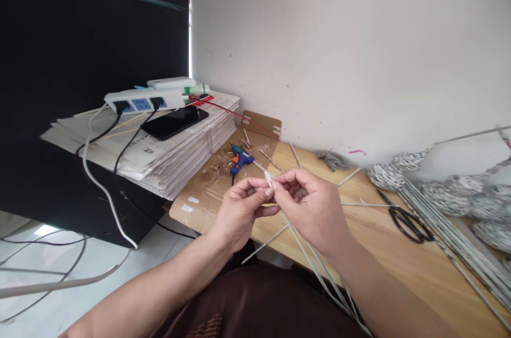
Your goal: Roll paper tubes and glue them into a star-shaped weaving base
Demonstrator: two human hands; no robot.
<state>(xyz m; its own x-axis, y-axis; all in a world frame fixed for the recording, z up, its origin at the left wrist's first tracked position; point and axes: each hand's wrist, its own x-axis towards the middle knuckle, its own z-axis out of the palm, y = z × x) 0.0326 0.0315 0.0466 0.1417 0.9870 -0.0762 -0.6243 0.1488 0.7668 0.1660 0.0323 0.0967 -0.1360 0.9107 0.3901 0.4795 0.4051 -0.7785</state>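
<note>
My left hand (249, 205) and my right hand (309, 199) meet above the front of the table, fingertips pinched together on thin rolled paper sticks (293, 232). The upper ends poke out just above the fingers, while the long ends trail down toward my lap at the right. Exactly where the sticks cross or join is hidden by my fingers. Just beyond my left hand, a blue glue gun (241, 161) lies on a brown cardboard sheet (207, 197). More paper sticks (265, 245) lie on the table around my hands.
At the left, a tall newspaper stack (199, 151) bears a power strip (139, 101) and a black phone (175, 121). Black scissors (407, 221) lie at the right beside a bundle of paper sticks (447, 242) and several woven paper pieces (387, 175). A grey cloth (332, 159) lies against the wall.
</note>
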